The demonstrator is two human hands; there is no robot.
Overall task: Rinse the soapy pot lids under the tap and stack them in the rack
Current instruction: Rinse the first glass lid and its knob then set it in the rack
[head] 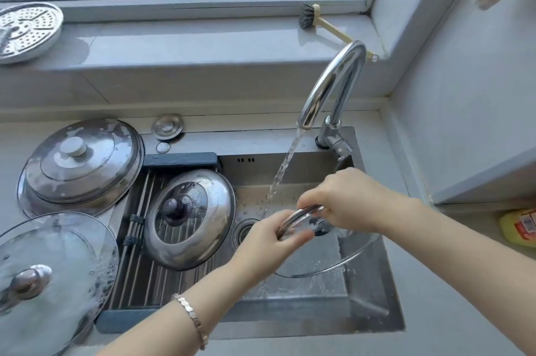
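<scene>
Glass lid on the counter [52,277]: lower left, suds along its edge, so we judge it is waiting unrinsed
Steel lids [81,164]: stacked behind it, foam-streaked, parked just beside the sink [371,297] within easy reach
Rack [136,239]: ribbed mat spanning the sink's left part, so drips fall into the basin
Steel lid on the rack [188,219]: lying knob up; we take it as already rinsed
Left hand [269,242]: fingers curled round the near-left rim of the held glass lid [333,257], thumb pressed on top
Held glass lid: over the basin, tilted with its dark knob towards us, so we expect water to sheet off it
Water stream [285,164]: falls close by the lid's upper-left rim, between our hands
Tap [333,89]: running, spout reaching out over the basin
Right hand [345,202]: fingers clamped over the far rim, steadying the tilt; two grips suit a wet, slippery lid
</scene>
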